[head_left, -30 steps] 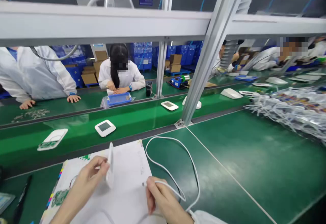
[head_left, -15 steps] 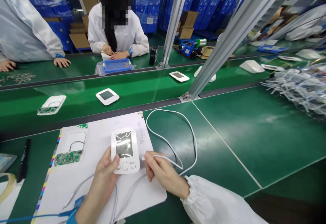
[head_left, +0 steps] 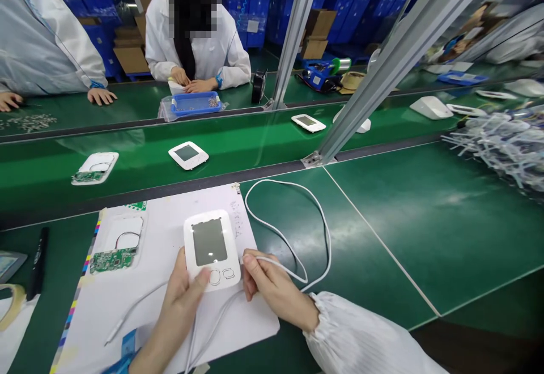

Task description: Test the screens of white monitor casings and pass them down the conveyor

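My left hand [head_left: 185,294] grips a white handheld device [head_left: 232,238] with a grey screen and outlined buttons, its thumb lying over the lower left front. The screen [head_left: 209,241] shows no readable figures. At the device's right edge, my right hand [head_left: 272,286] pinches the end of a white cable [head_left: 326,232]. The plug is mostly hidden by my fingers, so I cannot tell whether it sits fully in the device. Beneath both hands lies a white sheet [head_left: 161,221]. On its left part rests an open white housing [head_left: 127,228] with a green circuit board [head_left: 113,259].
Beyond the sheet runs a green conveyor [head_left: 246,147] carrying white device parts [head_left: 188,155]. A metal post [head_left: 382,73] rises at its near edge. Wire bundles [head_left: 505,147] lie at the right; a black marker [head_left: 39,263] and tape roll [head_left: 12,309] at the left. Co-workers sit opposite.
The parts on the conveyor have shifted right. The device has turned slightly and the glare on its screen has shrunk. My left thumb has slid right and up, while the plug's metal tip is no longer visible.
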Motion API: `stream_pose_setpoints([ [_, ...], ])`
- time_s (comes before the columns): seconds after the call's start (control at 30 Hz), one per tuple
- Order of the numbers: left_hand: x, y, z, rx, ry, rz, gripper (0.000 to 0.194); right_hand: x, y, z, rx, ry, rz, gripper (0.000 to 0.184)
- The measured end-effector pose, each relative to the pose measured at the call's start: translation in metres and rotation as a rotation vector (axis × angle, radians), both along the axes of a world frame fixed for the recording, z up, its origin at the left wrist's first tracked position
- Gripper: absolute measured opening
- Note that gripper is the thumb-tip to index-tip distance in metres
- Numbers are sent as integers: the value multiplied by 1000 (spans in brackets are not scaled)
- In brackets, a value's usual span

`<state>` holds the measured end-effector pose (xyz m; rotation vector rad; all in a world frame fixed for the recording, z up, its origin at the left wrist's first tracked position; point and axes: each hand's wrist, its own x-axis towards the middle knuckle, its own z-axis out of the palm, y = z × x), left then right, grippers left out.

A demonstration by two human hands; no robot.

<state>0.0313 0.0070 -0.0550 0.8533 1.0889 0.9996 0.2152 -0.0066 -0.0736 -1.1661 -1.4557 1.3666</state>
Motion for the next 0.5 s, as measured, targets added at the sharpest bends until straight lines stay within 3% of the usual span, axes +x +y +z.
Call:
stream_pose_setpoints([
  [0.17, 7, -14, -3, 78, 213, 16, 76, 3, 5, 2, -19, -31, -50, 59],
  [0.3, 4, -19, -7, 92, 346, -11, 71, 2, 9, 4, -120, 170, -14, 39],
  [0.43, -44, 20, 9, 228, 565, -226, 53, -5, 12, -3, -228, 303, -49, 46],
  [0.5, -77, 58, 28, 302, 644, -188, 35, -8, 13, -7, -261, 308, -88, 47],
])
